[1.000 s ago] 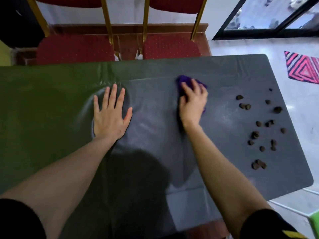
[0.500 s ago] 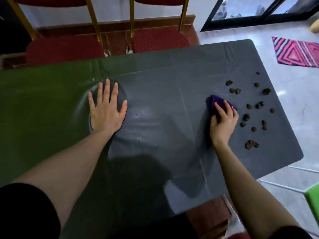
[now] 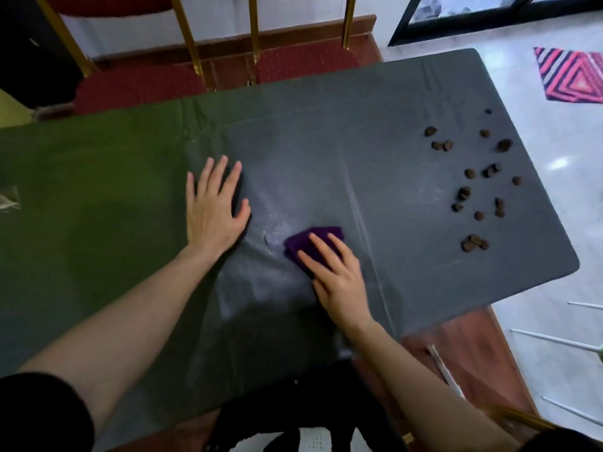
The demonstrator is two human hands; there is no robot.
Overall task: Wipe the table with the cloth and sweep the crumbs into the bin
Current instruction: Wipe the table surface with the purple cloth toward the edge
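Observation:
A folded purple cloth (image 3: 301, 244) lies on the table (image 3: 375, 132), near the middle and toward the front edge. My right hand (image 3: 339, 275) presses down on it with straight fingers and covers its near part. My left hand (image 3: 213, 210) lies flat on the table cover just left of the cloth, fingers spread. Several dark brown crumbs (image 3: 470, 190) are scattered over the right end of the table, well apart from the cloth. A faint whitish smear (image 3: 274, 230) shows on the cover between the two hands. No bin is in view.
The table cover is grey on the right and green (image 3: 81, 207) on the left. Two red chairs (image 3: 303, 62) with gold legs stand behind the far edge. A striped pink mat (image 3: 571, 75) lies on the pale floor at the right.
My right hand has slid the cloth from beside the crumbs back left and toward me, to the middle of the table. My left hand stays flat on the cover.

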